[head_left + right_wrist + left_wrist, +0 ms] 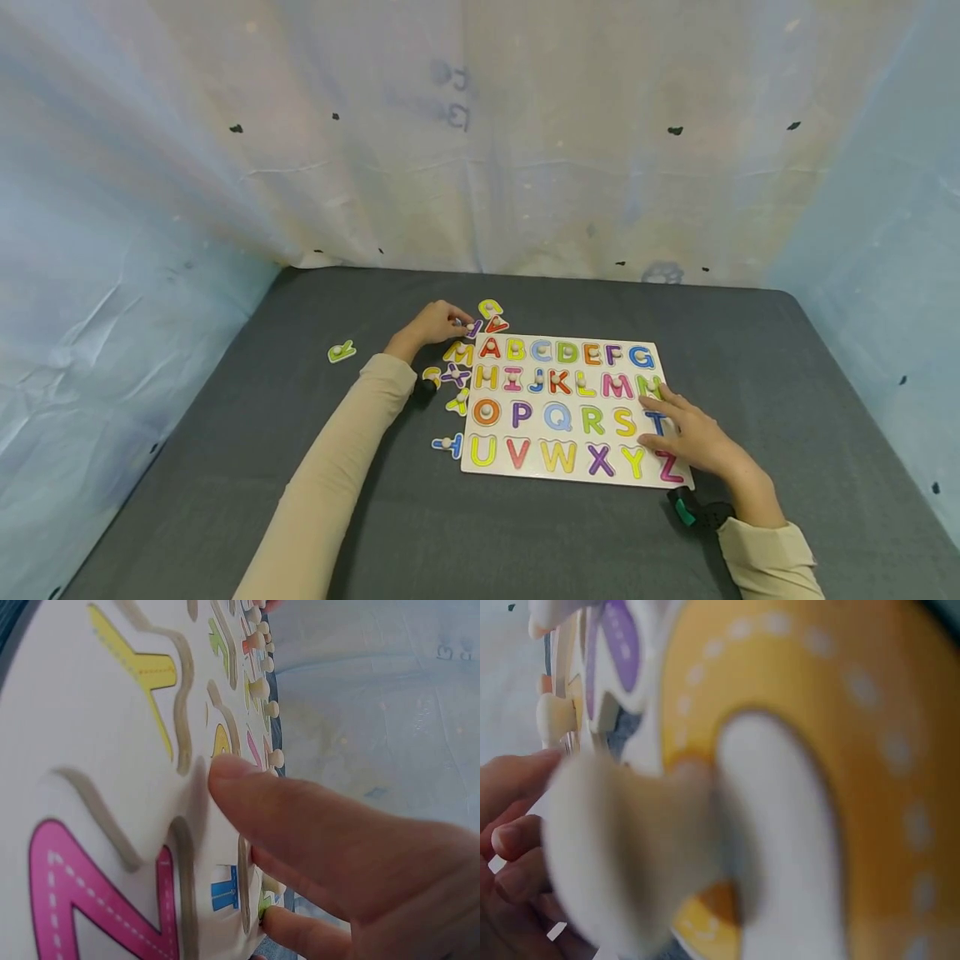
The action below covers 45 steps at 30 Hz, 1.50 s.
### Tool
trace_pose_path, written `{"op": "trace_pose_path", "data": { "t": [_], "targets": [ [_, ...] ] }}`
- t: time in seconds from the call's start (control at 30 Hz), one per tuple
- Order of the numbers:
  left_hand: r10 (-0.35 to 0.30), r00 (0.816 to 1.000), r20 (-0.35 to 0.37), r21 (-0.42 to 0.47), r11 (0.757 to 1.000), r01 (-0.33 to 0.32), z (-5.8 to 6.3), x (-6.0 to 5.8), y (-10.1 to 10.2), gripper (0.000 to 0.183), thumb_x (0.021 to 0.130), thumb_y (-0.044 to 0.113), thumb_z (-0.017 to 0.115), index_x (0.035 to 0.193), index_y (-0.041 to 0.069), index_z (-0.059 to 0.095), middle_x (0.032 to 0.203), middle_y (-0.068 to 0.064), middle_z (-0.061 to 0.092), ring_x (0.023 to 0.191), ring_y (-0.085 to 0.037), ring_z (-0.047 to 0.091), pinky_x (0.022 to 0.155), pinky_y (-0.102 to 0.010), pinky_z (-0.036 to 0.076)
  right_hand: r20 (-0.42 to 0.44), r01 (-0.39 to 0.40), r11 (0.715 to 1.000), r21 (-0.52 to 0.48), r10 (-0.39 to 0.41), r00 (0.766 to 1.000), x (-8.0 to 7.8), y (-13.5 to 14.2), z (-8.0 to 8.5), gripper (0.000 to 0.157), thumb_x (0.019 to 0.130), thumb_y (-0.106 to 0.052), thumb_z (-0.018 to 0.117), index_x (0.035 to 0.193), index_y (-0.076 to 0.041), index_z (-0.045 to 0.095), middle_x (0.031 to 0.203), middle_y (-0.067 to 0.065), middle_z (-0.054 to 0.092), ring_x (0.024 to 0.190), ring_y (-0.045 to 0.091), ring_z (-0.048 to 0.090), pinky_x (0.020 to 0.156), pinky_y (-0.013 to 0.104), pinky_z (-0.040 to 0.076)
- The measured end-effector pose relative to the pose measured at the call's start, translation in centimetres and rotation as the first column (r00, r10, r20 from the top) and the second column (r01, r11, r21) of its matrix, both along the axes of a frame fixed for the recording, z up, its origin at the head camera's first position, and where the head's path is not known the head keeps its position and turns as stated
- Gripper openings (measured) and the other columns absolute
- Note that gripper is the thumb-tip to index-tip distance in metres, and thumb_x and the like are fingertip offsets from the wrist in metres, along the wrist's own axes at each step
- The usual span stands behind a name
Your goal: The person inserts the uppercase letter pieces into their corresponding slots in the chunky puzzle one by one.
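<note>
A white alphabet puzzle board (pixel 536 479) lies on the grey table. Beside its upper left corner, my left hand (pixel 437 323) reaches to a loose purple letter piece (pixel 474 329); the fingertips are right at it, and its knob shows below them. In the left wrist view the fingers (pixel 517 840) are loosely bent behind a blurred yellow-orange piece (pixel 780 645). My right hand (pixel 701 435) rests over the board's right edge, fingers spread around the blue T slot (pixel 654 422). In the right wrist view, one fingertip touches the green N piece (pixel 264 905); the thumb (pixel 247 776) hovers above the board.
Left of the board lie a purple X piece (pixel 455 374), a yellow Y piece (pixel 458 402), an orange-yellow zigzag piece (pixel 458 353) and a blue T piece (pixel 447 445). A red V piece (pixel 496 323) sits above the corner. A green piece (pixel 342 352) lies farther left.
</note>
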<state>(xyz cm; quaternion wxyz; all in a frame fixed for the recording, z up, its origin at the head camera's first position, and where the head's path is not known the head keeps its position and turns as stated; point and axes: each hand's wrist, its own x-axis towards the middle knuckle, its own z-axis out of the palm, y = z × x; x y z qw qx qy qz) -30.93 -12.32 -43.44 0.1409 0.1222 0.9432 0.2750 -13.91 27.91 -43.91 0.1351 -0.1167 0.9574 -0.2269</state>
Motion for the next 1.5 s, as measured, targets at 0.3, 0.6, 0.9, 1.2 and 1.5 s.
{"op": "trace_pose_path", "data": {
  "t": [0.3, 0.6, 0.9, 1.2, 1.5],
  "targets": [
    [-0.011, 0.997, -0.072, -0.140, 0.990, 0.001, 0.2, 0.2, 0.3, 0.025, 0.092, 0.028, 0.065, 0.113, 0.017, 0.072, 0.111, -0.009, 0.068, 0.092, -0.020, 0.059, 0.076, -0.032, 0.045, 0.003, 0.003, 1.000, 0.011, -0.003, 1.000, -0.3, 0.1, 0.0, 0.075, 0.082, -0.041, 0.071, 0.142, -0.004, 0.046, 0.152, 0.034, 0.024, 0.135, 0.061, 0.024, 0.098, 0.079, 0.023],
    [-0.018, 0.992, -0.129, -0.229, 0.973, -0.012, 0.4, 0.1, 0.1, 0.025, 0.091, 0.034, 0.066, 0.110, 0.020, 0.073, 0.101, -0.004, 0.068, 0.085, -0.018, 0.057, 0.071, -0.032, 0.043, 0.001, 0.005, 1.000, 0.014, -0.005, 1.000, -0.2, -0.1, 0.1, 0.074, 0.083, -0.041, 0.071, 0.142, -0.004, 0.046, 0.152, 0.034, 0.024, 0.135, 0.061, 0.024, 0.097, 0.079, 0.022],
    [0.020, 0.987, -0.159, -0.150, 0.988, -0.044, 1.0, 1.7, -0.3, 0.026, 0.089, 0.038, 0.067, 0.106, 0.018, 0.072, 0.089, -0.004, 0.061, 0.075, -0.017, 0.050, 0.064, -0.029, 0.036, -0.001, -0.004, 1.000, 0.017, 0.004, 1.000, -0.3, -0.1, 0.1, 0.074, 0.083, -0.041, 0.071, 0.141, -0.003, 0.046, 0.152, 0.035, 0.024, 0.134, 0.061, 0.025, 0.097, 0.080, 0.023],
    [0.009, 0.978, -0.209, -0.061, 0.998, -0.022, 0.7, 3.6, -0.1, 0.022, 0.088, 0.037, 0.069, 0.097, 0.017, 0.072, 0.079, -0.002, 0.055, 0.065, -0.014, 0.044, 0.057, -0.026, 0.031, 0.006, 0.003, 1.000, 0.014, -0.003, 1.000, -0.2, -0.1, 0.1, 0.074, 0.083, -0.042, 0.071, 0.141, -0.004, 0.046, 0.152, 0.035, 0.024, 0.134, 0.061, 0.024, 0.097, 0.079, 0.022],
    [0.034, 0.982, -0.185, -0.008, 0.999, -0.036, 0.9, 5.0, 0.4, 0.022, 0.087, 0.038, 0.070, 0.094, 0.017, 0.070, 0.073, 0.001, 0.047, 0.063, -0.014, 0.041, 0.057, -0.026, 0.029, 0.004, 0.005, 1.000, 0.013, -0.005, 1.000, -0.2, -0.2, 0.1, 0.074, 0.083, -0.041, 0.071, 0.141, -0.004, 0.046, 0.152, 0.035, 0.024, 0.134, 0.061, 0.024, 0.098, 0.079, 0.022]
  ]
}}
